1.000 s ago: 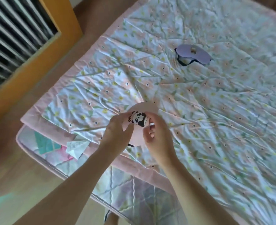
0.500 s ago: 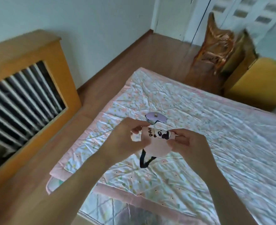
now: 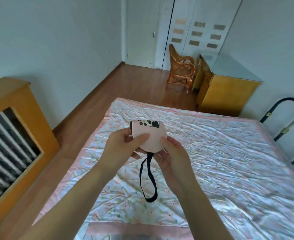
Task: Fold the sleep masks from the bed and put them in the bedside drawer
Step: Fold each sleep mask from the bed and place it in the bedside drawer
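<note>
A pink sleep mask (image 3: 151, 138) with a panda print along its top edge is folded in half and held up above the bed (image 3: 229, 153). My left hand (image 3: 123, 148) pinches its left side with the thumb on the front. My right hand (image 3: 172, 155) grips its lower right edge. The mask's black elastic strap (image 3: 148, 181) hangs down in a loop between my wrists. The lilac sleep mask seen earlier on the bed is hidden behind my hands and the pink mask.
The bed has a floral quilt with a pink border and a dark metal frame (image 3: 281, 118) at the right. A wooden radiator cover (image 3: 18, 118) stands at the left. A yellow wooden cabinet (image 3: 225, 90) and a wicker chair (image 3: 180, 71) stand beyond the bed's far end.
The view has tilted up from the bed to the room. The pink mask has been raised and folded in half, and its strap now dangles lower.
</note>
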